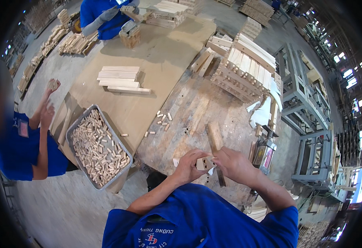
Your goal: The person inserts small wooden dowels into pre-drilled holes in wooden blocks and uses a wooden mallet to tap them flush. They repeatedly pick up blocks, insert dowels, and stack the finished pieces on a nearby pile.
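My left hand (188, 167) is closed round a pale wooden block (205, 163) with drilled holes in its end. Close against that end, my right hand (234, 166) has its fingers pinched together; whatever they hold is hidden. A flat wooden strip (214, 135) runs beneath the right hand, its lower end showing below the fingers. I cannot tell whether that hand also grips the strip. Several short wooden dowels (163, 118) lie loose on the worn tabletop (160, 146) beyond my left hand.
A grey tray (130, 162) full of dowels stands at the left. Further off lie several wooden bars (119, 77); stacked drilled pieces (247, 68) rise at the far right. A metal clamp-like device (265, 153) sits right of my hand. Two co-workers in blue stand left and across.
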`<move>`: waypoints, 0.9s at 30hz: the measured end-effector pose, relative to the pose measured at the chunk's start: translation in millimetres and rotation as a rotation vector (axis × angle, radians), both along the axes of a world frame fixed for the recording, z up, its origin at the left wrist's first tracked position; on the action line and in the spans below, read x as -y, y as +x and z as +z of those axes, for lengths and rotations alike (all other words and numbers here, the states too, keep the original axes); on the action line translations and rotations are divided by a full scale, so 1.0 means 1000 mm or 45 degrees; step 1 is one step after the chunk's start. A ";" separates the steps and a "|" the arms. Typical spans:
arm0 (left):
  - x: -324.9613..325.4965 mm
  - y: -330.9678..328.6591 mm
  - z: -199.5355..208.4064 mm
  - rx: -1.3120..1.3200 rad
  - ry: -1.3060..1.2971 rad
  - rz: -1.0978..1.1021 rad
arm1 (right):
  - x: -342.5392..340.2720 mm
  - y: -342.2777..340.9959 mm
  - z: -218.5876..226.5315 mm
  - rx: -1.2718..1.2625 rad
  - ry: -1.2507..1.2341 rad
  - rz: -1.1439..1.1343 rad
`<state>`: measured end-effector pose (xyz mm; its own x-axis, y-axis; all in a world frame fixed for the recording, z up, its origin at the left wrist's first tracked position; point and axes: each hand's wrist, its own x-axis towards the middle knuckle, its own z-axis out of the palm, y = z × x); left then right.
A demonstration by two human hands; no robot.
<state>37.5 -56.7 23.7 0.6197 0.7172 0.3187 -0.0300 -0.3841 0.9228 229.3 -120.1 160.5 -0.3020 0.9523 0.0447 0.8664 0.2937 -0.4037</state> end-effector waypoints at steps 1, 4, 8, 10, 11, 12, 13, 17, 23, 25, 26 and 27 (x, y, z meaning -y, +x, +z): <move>0.000 0.000 0.001 -0.012 -0.028 0.009 | 0.000 0.002 -0.001 -0.152 0.031 -0.065; 0.001 -0.002 0.001 -0.004 -0.137 -0.005 | 0.007 0.012 -0.005 -0.745 -0.120 -0.429; 0.003 -0.004 -0.001 0.069 -0.239 -0.071 | 0.034 0.036 -0.020 -1.680 -0.653 -0.897; 0.004 -0.003 -0.001 0.106 -0.263 -0.067 | 0.044 0.039 -0.029 -1.940 -0.743 -0.890; 0.005 -0.003 -0.003 0.133 -0.286 -0.063 | 0.048 0.039 -0.031 -2.018 -0.793 -0.896; 0.005 -0.003 -0.004 0.161 -0.309 -0.059 | 0.051 0.039 -0.033 -2.095 -0.843 -0.901; 0.005 -0.003 -0.002 0.133 -0.291 -0.061 | 0.052 0.036 -0.033 -2.023 -0.801 -0.895; 0.006 -0.005 0.000 0.156 -0.335 -0.060 | 0.049 0.019 -0.030 -1.803 -0.696 -0.831; 0.007 -0.004 -0.001 0.099 -0.243 -0.031 | 0.045 0.013 -0.017 -1.281 -0.726 -0.904; 0.009 -0.002 0.001 0.077 -0.205 0.001 | 0.046 0.010 -0.024 -1.275 -0.611 -0.831; 0.010 -0.001 0.000 0.082 -0.215 0.011 | 0.046 0.008 -0.029 -1.323 -0.553 -0.797; 0.010 0.000 -0.001 0.087 -0.225 0.021 | 0.046 0.007 -0.032 -1.371 -0.494 -0.762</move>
<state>37.1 -67.2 22.4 0.5886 0.7758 0.2276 -0.0899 -0.2170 0.9720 235.9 -166.0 128.9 0.1890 0.9315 -0.3107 0.0089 -0.3180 -0.9480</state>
